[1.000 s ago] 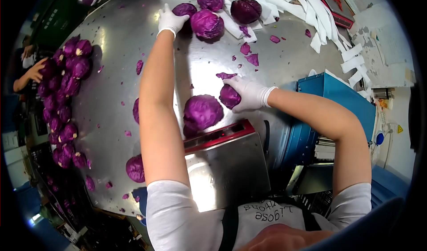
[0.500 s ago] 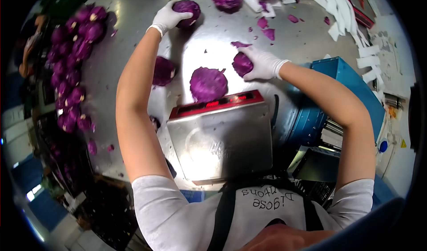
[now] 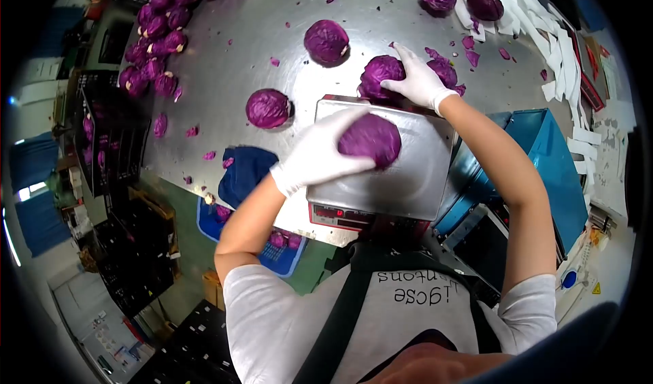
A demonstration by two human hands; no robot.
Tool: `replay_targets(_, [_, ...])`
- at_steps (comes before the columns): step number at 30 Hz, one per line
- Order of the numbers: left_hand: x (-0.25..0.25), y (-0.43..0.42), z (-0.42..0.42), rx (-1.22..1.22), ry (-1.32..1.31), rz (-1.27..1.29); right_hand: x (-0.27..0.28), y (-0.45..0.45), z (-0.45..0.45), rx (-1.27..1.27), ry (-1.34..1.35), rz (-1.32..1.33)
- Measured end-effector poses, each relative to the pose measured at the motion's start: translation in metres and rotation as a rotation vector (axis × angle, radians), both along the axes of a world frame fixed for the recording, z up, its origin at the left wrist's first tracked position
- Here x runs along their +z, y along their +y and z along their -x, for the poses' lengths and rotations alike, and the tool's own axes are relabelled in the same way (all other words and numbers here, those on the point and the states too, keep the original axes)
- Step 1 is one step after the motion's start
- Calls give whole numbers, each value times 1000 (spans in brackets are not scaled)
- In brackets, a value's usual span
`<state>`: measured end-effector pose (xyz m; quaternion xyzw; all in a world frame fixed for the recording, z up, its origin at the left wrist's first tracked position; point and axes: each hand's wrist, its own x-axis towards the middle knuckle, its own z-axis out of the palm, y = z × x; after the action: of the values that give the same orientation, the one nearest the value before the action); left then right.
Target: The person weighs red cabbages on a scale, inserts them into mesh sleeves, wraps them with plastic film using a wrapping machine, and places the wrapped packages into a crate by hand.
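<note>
- Round purple cabbage point(image 3: 378, 141), blurred, held over the square silver metal scale point(image 3: 401, 192); whether it touches the plate is hard to tell.
- White-gloved left hand point(image 3: 320, 149) clasped around that cabbage's side.
- White-gloved right hand point(image 3: 420, 83) clasped on a leafy purple cabbage point(image 3: 381, 73), just beyond the scale.
- Two loose purple cabbages point(image 3: 268, 108) farther left on the grey metal desk point(image 3: 238, 71).

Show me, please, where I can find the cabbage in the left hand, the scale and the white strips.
Cabbage point(image 3: 375, 141) in the left hand point(image 3: 317, 151): head view, middle of its purple surface.
Scale point(image 3: 408, 183): head view, bare part of its metal top.
White strips point(image 3: 563, 64): head view, middle of the bunch.
</note>
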<state>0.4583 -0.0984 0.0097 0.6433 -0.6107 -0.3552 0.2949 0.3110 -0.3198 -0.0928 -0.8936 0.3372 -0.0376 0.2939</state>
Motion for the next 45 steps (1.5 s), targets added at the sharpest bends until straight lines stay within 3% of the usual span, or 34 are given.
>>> replay_targets(2, [-19,30,22,-51,-107,47,-16,-2,-7,-88,59,-183])
replay_targets(5, [-23,55,39,46,-115,11,-28,-13,-9,-245,-84,-581])
replay_targets(8, [-44,69,39,193,62,-11,-24,-13,0,-362,-234,-932])
replay_targets(11, [-54,74,40,247,178,-63,-21,-10,-1,-592,-206,-957])
replay_targets(16, [-61,77,41,296,325,-75,8,2,11,-546,-349,-1123])
replay_targets(20, [-67,79,42,314,222,13,56,47,45,-517,-638,-1002])
replay_targets(22, [-74,80,47,412,263,52,64,86,69,-531,-745,-799])
replay_targets(24, [-70,81,56,559,380,38,45,123,100,-552,-648,-373])
replay_targets(26, [-68,80,66,691,557,46,61,169,112,-628,-555,-246])
replay_targets(30, [-71,80,74,636,240,106,52,215,134,-437,-427,7])
replay_targets(34, [-53,81,84,670,204,132,63,215,160,-372,-447,-286])
replay_targets(36, [-58,83,84,625,85,167,83,206,168,-258,-418,-279])
replay_targets(37, [-57,83,85,640,84,152,68,205,176,-217,-435,-230])
replay_targets(39, [-64,80,88,647,108,168,81,193,189,-123,-483,-440])
replay_targets(40, [-69,78,88,661,112,182,81,181,204,-44,-314,-256])
replay_targets(42, [-62,76,92,642,28,182,109,149,237,-68,-322,-406])
replay_targets(45, [-72,80,85,653,32,184,134,54,303,-83,-333,50])
